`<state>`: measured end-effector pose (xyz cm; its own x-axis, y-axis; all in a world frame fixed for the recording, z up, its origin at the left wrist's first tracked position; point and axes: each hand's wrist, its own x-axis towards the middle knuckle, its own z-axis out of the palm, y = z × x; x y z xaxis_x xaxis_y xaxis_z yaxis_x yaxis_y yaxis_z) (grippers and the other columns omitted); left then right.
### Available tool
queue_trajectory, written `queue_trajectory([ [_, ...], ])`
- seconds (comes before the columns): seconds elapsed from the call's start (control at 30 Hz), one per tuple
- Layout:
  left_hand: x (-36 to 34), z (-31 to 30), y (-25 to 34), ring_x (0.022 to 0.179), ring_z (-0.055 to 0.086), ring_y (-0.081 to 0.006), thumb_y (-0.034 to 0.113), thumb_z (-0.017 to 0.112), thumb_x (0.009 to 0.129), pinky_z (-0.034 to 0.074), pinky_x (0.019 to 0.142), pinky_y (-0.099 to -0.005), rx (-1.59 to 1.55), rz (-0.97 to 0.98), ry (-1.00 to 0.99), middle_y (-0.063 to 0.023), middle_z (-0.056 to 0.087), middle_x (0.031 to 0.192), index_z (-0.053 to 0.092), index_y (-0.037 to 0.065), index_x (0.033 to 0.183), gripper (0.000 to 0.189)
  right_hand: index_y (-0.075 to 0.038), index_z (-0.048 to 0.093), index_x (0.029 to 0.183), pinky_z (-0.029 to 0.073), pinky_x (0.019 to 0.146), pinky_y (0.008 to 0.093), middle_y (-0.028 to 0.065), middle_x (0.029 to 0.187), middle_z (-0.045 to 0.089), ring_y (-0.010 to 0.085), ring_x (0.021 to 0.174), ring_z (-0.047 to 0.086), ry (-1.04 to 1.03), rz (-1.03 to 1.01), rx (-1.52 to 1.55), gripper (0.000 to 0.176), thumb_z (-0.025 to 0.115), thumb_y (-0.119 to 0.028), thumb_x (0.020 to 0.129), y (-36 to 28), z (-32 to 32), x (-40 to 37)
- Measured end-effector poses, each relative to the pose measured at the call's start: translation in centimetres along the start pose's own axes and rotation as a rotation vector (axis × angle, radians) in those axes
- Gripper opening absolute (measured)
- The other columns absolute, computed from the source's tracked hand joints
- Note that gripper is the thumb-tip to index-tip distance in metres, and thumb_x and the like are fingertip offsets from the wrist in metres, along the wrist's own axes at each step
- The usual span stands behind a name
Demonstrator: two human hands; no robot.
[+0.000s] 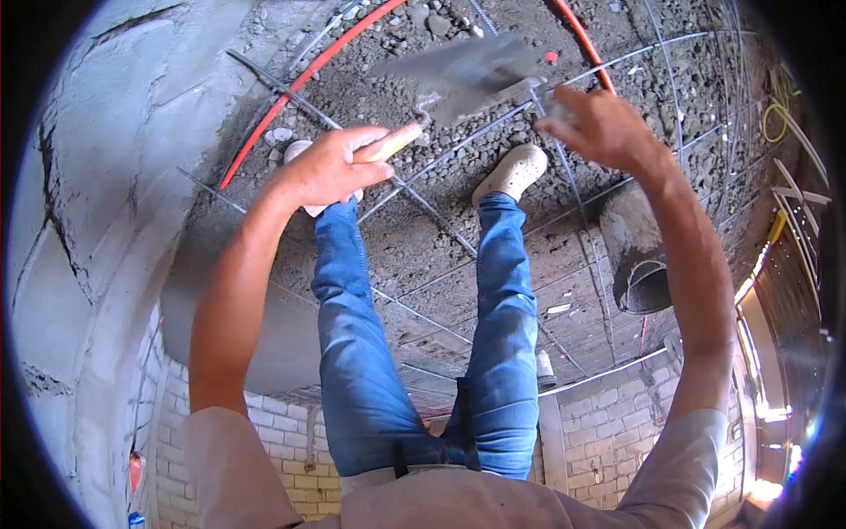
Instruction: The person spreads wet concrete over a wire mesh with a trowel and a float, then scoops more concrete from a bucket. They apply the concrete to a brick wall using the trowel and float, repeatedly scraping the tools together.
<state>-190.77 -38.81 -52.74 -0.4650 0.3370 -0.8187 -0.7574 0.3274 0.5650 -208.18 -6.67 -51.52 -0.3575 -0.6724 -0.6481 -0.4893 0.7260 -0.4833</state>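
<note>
My left hand [339,165] is closed round the pale wooden handle of a trowel [388,145]. The trowel's grey blade, smeared by motion, stretches up and to the right over the gravel [423,22]. Near the blade's right end is my right hand [595,128], blurred, with its thumb and fingers apart and nothing visible between them. Whether it touches the blade or a small tool there, I cannot tell.
Crossed steel bars [441,220] lie over the gravel around my shoes [515,172]. Orange-red conduits [304,79] curve across the top. A wide pipe [639,247] stands at the right, wires [780,119] beyond it. A plastered wall [97,132] rises at the left.
</note>
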Motion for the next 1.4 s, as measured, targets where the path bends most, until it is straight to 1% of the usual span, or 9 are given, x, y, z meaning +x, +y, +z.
queue_trajectory([
  [0.17, 0.7, 0.7, -0.9, 0.077, 0.064, -0.0280, 0.025, 0.069, 0.083, 0.050, 0.072, -0.0397, 0.313, 0.226, 0.167, -0.0172, 0.065, 0.087, 0.060, 0.004, 0.115, 0.039, -0.004, 0.060, 0.104, 0.055, 0.061, 0.0419, 0.0138, 0.056, 0.061, 0.0262, 0.056, 0.067, -0.017, -0.024, -0.103, 0.047, 0.053, -0.049, 0.096, -2.0, -0.3, 1.1],
  [0.43, 1.0, 0.5, -1.5, 0.085, 0.064, -0.0421, 0.027, 0.068, 0.082, 0.049, 0.072, -0.0469, 0.358, 0.078, 0.058, -0.0214, 0.066, 0.087, 0.058, 0.005, 0.101, 0.031, -0.003, 0.060, 0.101, 0.053, 0.053, 0.0372, 0.0113, 0.060, 0.063, 0.0200, 0.050, 0.062, -0.011, -0.019, -0.048, 0.053, 0.051, -0.055, 0.096, -1.8, 0.9, 0.9],
  [0.67, 1.3, 0.6, -0.7, 0.085, 0.064, -0.0415, 0.027, 0.069, 0.081, 0.048, 0.072, -0.0469, 0.426, 0.071, 0.073, -0.0208, 0.066, 0.086, 0.058, 0.005, 0.097, 0.029, -0.002, 0.058, 0.113, 0.053, 0.059, 0.0386, 0.0156, 0.066, 0.065, 0.0264, 0.059, 0.068, -0.064, -0.069, -0.169, 0.049, 0.060, -0.047, 0.094, -2.4, 0.9, 1.3],
  [0.8, 2.0, 0.9, -1.1, 0.083, 0.064, -0.0401, 0.028, 0.070, 0.081, 0.048, 0.070, -0.0467, 0.337, 0.120, 0.136, -0.0196, 0.066, 0.086, 0.058, 0.004, 0.095, 0.030, -0.003, 0.058, 0.116, 0.054, 0.061, 0.0414, 0.0162, 0.069, 0.067, 0.0279, 0.061, 0.068, 0.092, 0.136, 0.203, 0.048, 0.059, -0.046, 0.094, -3.7, 0.6, 0.7],
  [0.93, 2.2, 1.0, 0.4, 0.088, 0.065, -0.0412, 0.025, 0.066, 0.083, 0.050, 0.076, -0.0511, 0.599, 0.083, 0.056, -0.0201, 0.068, 0.091, 0.058, 0.008, 0.104, 0.028, -0.001, 0.058, 0.111, 0.052, 0.056, 0.0363, 0.0157, 0.065, 0.064, 0.0244, 0.059, 0.068, -0.036, -0.108, -0.123, 0.052, 0.059, -0.050, 0.094, -1.7, 2.7, 1.7],
  [1.07, 3.1, 1.7, -1.4, 0.087, 0.064, -0.0425, 0.028, 0.067, 0.083, 0.048, 0.072, -0.0510, 0.555, 0.151, 0.115, -0.0195, 0.068, 0.090, 0.057, 0.009, 0.110, 0.034, -0.004, 0.059, 0.101, 0.056, 0.062, 0.0431, 0.0143, 0.065, 0.065, 0.0295, 0.064, 0.070, 0.023, 0.132, 0.296, 0.053, 0.053, -0.056, 0.095, -3.9, 1.8, 0.5],
  [1.2, 2.9, 2.2, -0.5, 0.088, 0.064, -0.0443, 0.026, 0.068, 0.082, 0.049, 0.073, -0.0515, 0.647, 0.021, 0.076, -0.0217, 0.067, 0.090, 0.055, 0.009, 0.116, 0.040, -0.005, 0.058, 0.109, 0.056, 0.075, 0.0475, 0.0160, 0.072, 0.069, 0.0321, 0.071, 0.071, -0.184, 0.075, -0.161, 0.048, 0.053, -0.051, 0.096, -2.8, 3.4, 0.9],
  [1.27, 2.5, 3.3, -2.8, 0.076, 0.068, -0.0381, 0.026, 0.070, 0.083, 0.051, 0.064, -0.0474, 0.669, 0.160, 0.142, -0.0197, 0.068, 0.086, 0.052, 0.007, 0.118, 0.043, -0.004, 0.057, 0.109, 0.056, 0.076, 0.0481, 0.0169, 0.073, 0.069, 0.0328, 0.070, 0.070, -0.079, 0.136, -0.005, 0.049, 0.054, -0.051, 0.095, -3.2, 2.6, -0.4],
  [1.4, 2.7, 4.1, -3.9, 0.057, 0.062, -0.0138, 0.023, 0.067, 0.090, 0.047, 0.047, -0.0293, -0.062, -0.061, 0.166, -0.0037, 0.063, 0.078, 0.052, 0.007, 0.118, 0.036, -0.003, 0.055, 0.106, 0.052, 0.071, 0.0451, 0.0209, 0.084, 0.068, 0.0319, 0.079, 0.070, 0.236, 0.386, 0.519, 0.044, 0.054, -0.046, 0.095, -2.8, 3.3, -2.6],
])
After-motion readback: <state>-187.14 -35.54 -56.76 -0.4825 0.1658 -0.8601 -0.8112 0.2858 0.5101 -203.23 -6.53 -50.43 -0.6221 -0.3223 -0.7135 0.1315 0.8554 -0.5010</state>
